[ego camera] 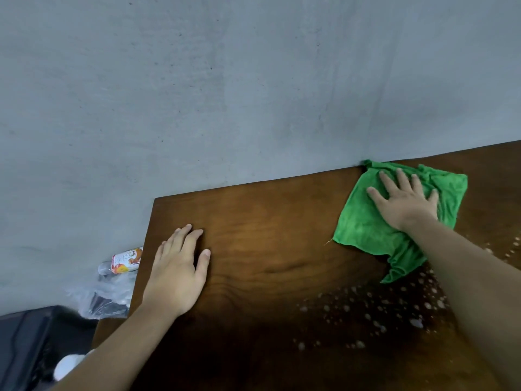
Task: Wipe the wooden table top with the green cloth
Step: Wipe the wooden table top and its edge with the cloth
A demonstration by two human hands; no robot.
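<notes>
The dark brown wooden table top (267, 249) fills the lower right and butts against a grey wall. A green cloth (363, 218) lies spread near the table's far edge, one corner touching the wall. My right hand (406, 198) presses flat on the cloth with fingers spread, pointing toward the wall. My left hand (177, 272) rests flat on the bare wood near the table's left edge, holding nothing. White foam droplets (375, 311) speckle the wood in front of the cloth, beside my right forearm.
The grey wall (225, 94) runs along the table's far edge. Left of the table, a clear plastic bag (104, 294) holds a labelled bottle (124, 262). A dark bin or box (31, 342) and a white object (67, 365) sit lower left.
</notes>
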